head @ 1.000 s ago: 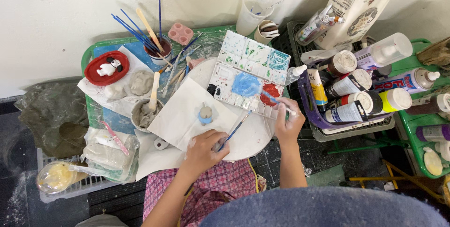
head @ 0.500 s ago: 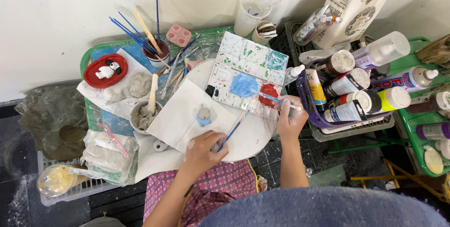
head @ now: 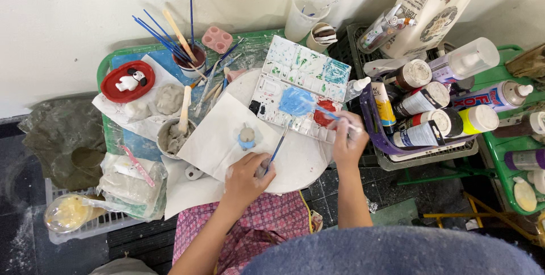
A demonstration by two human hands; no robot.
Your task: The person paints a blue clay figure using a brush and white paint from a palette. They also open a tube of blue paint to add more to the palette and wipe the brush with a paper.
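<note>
Two hands are at work over a round white board [head: 301, 167]. The left hand [head: 245, 177] is closed around the lower end of a blue-handled brush [head: 278, 147]; the brush runs up and away from that grip, its tip reaching the near edge of the paint palette [head: 301, 90]. The right hand [head: 347, 139] is clenched on a second, thinner brush [head: 329, 115], whose tip points away from the fingers toward the blue pool in the palette, just beside a red pool.

One small painted figure [head: 247, 136], blue below and pale on top, stands on a white paper sheet [head: 218, 139]. It sits just above and slightly left of the left hand's grip, near but not touching the fingers, and well to the left of the right hand's grip.

Count of surrounding items:
- One palette, directly above both grips.
- One brush cup [head: 190, 58] up and left of the left grip, holding several blue-handled brushes; roughly six, though overlap makes the count uncertain.
- One red dish [head: 128, 81] with one small white figure, far left of the grip.
- One grey bowl [head: 173, 136] with a wooden stick in it, left of the painted figure.
- One pink mould [head: 217, 39] beside the cup.
- One purple tray [head: 377, 139] right of the right grip, carrying about six paint bottles [head: 423, 102].
- One clear plastic cup [head: 305, 17] beyond the palette.
</note>
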